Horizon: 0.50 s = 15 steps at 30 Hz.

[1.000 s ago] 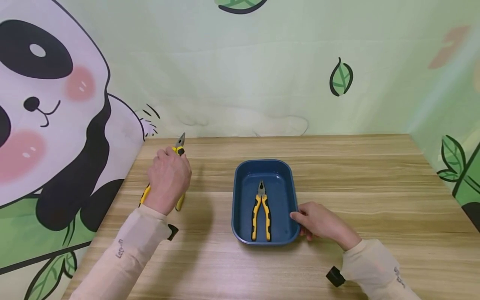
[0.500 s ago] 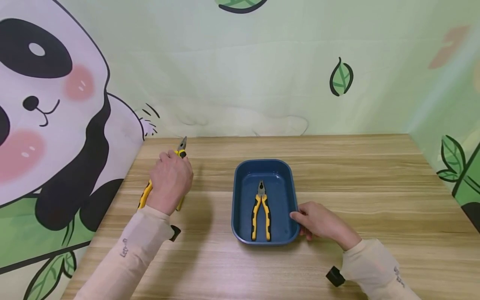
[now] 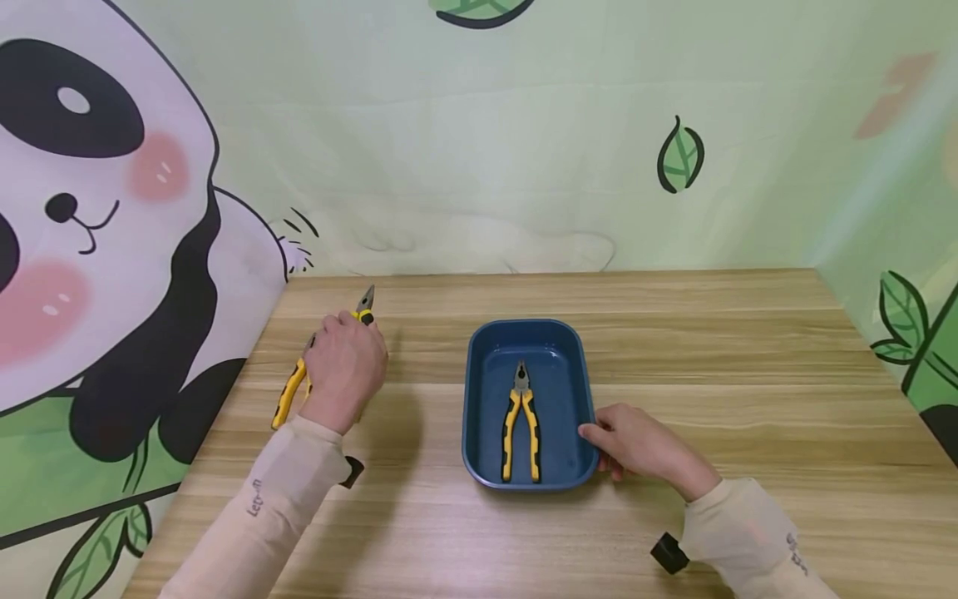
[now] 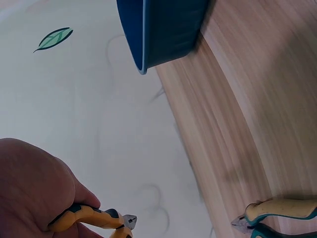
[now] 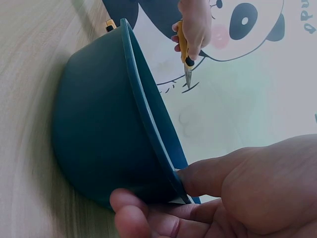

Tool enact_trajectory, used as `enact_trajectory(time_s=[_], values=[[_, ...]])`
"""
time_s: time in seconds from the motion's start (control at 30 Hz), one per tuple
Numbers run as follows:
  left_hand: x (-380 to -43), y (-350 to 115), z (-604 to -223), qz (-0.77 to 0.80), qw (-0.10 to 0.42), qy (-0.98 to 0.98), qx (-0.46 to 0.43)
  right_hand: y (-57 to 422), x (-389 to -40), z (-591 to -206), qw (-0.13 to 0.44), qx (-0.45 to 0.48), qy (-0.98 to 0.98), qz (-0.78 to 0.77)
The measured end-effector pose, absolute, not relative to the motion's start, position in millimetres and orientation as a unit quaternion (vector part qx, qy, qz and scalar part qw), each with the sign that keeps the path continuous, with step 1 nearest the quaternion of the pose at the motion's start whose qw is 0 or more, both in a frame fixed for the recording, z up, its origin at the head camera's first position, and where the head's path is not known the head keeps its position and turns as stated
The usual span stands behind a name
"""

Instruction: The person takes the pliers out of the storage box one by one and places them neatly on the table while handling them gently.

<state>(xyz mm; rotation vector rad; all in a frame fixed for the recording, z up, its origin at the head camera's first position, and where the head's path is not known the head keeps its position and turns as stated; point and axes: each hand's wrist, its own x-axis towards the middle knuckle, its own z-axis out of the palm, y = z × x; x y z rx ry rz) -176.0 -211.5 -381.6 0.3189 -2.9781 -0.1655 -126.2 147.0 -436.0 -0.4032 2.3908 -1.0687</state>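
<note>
My left hand [image 3: 347, 364] grips long-nose pliers [image 3: 365, 304], their grey jaws pointing away from me past the knuckles. Most of their yellow-and-black handles are hidden by the hand. In the left wrist view these pliers [image 4: 91, 216] are raised off the table. A second pair of yellow-and-black pliers [image 3: 288, 394] lies on the tabletop just left of that hand, partly covered by it. At centre stands a blue tray [image 3: 470, 416] with combination pliers [image 3: 521, 383] lying inside, handles towards me. My right hand [image 3: 636, 439] pinches the tray's right rim, thumb on top and fingers below.
The wood-grain table [image 3: 748, 374] extends to both sides of the tray. Behind it hangs a pale green backdrop [image 3: 486, 150] with leaf drawings, and a large panda drawing [image 3: 150, 274] covers the left side. Black wrist-worn pieces sit on both sleeves.
My left hand has come slightly nearer and to the right with the long-nose pliers, uncovering more of the pair on the table. The right hand and tray have stayed put.
</note>
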Motion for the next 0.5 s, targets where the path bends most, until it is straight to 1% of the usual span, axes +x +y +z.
enact_trajectory(time_s=[0.5], values=[[-177.9, -214.4, -393.0, -0.067, 0.049, -0.99, 0.116, 147.2, -126.6, -436.8, 0.245, -0.151, 0.871, -0.397]])
